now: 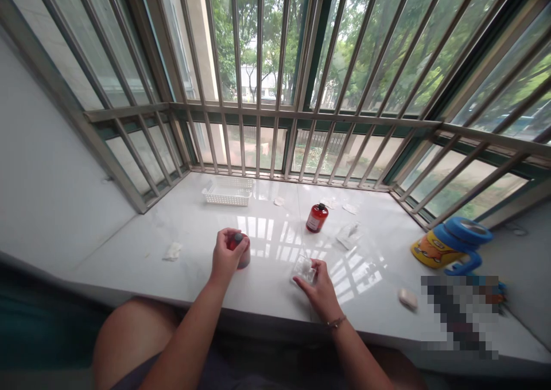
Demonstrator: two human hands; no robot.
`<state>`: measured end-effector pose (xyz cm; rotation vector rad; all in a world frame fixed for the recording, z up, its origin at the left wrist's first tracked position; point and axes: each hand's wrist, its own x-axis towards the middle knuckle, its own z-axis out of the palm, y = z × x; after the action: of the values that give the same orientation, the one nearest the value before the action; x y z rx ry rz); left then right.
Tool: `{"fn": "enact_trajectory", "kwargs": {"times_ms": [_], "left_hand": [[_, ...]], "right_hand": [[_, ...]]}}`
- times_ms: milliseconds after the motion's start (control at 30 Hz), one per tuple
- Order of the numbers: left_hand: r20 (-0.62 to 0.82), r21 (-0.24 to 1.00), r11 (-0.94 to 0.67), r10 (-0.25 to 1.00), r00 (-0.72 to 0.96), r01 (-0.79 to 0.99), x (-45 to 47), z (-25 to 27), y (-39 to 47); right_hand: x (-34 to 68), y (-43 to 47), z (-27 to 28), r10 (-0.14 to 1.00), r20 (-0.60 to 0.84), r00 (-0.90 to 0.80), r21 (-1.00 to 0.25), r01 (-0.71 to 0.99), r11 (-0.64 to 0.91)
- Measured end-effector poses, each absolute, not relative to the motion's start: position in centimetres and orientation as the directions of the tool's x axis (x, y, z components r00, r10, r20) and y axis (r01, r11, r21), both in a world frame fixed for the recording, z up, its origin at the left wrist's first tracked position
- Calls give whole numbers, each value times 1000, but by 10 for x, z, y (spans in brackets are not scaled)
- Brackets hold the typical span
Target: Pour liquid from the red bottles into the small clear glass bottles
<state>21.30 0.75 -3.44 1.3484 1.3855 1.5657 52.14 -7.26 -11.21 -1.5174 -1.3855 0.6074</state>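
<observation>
My left hand [226, 253] is closed around the top of a red bottle [244, 257] with a dark cap, which stands upright on the white sill [267, 289]. To the right, my right hand [317, 284] grips a small clear plastic packet [303, 268] between thumb and fingers, low over the sill. What the packet contains is too small to tell. Farther back stands a second red bottle [317, 218] with a black cap and a pale label. Beside that bottle lies another crumpled clear packet [348, 235].
A white perforated basket [228, 194] sits at the back left. White crumpled scraps lie near the window, and another scrap [172, 251] is at left. A blue and yellow jug [447, 244] and a small pale block [407, 299] are at right. Metal bars [258, 80] line the window.
</observation>
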Motion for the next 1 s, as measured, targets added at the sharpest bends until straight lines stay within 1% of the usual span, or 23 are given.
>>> {"fn": "enact_trajectory", "kwargs": {"times_ms": [133,267,400,533,600,667,833,1000], "left_hand": [[272,947,-213,929,-252,239,212,-35,7],[293,949,-245,916,-273,198,213,-35,8],[295,949,-246,913,-280,200,214,-34,7],[337,911,-254,913,-229,325,212,-31,6],[358,897,-269,908,-219,350,211,-29,5],[345,906,-259,910,-231,335,212,-28,4],[280,941,-213,927,-249,263,213,-31,5],[284,944,-220,921,-267,245,212,-30,9]], "right_hand": [[521,-72,-111,940,244,238,-875,471,108],[522,-72,-112,940,242,240,-876,472,105],[522,-72,-113,942,252,220,-871,475,122],[524,-71,-112,948,268,173,-867,472,159],[524,-70,-113,949,280,145,-859,479,181],[524,-70,-114,950,280,136,-859,478,185],[524,-70,-122,945,239,224,-886,449,118],[523,-69,-123,946,234,223,-888,444,115]]}}
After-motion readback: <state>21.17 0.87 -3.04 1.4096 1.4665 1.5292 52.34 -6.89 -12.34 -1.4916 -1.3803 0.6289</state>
